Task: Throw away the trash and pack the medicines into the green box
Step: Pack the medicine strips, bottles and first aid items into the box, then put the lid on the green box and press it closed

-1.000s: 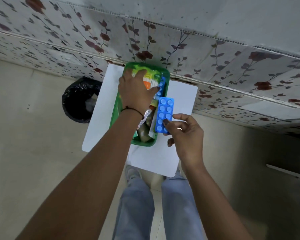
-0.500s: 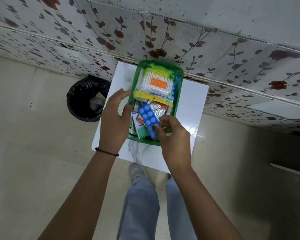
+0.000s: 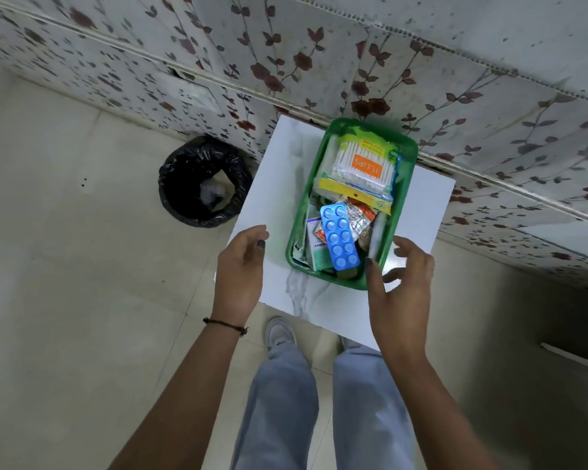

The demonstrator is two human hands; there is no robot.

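Note:
The green box (image 3: 408,184) stands on a small white table (image 3: 279,184) against the wall. Inside it lie a pack of cotton buds (image 3: 360,166), a blue blister strip (image 3: 339,236) on top of a small white-green carton (image 3: 316,248), and silver foil strips (image 3: 360,217). My left hand (image 3: 240,271) hovers open over the table just left of the box, holding nothing. At the box's near right corner my right hand (image 3: 401,283) is open too, fingers spread, touching or almost touching the rim.
A bin lined with a black bag (image 3: 204,181) stands on the tiled floor left of the table, with some paper inside. A flowered wall (image 3: 353,62) runs behind the table. My legs and shoes (image 3: 280,332) are below the table's near edge.
My right hand has let go of the blue blister strip, which now lies in the box. Both hands have drawn back to either side of the box.

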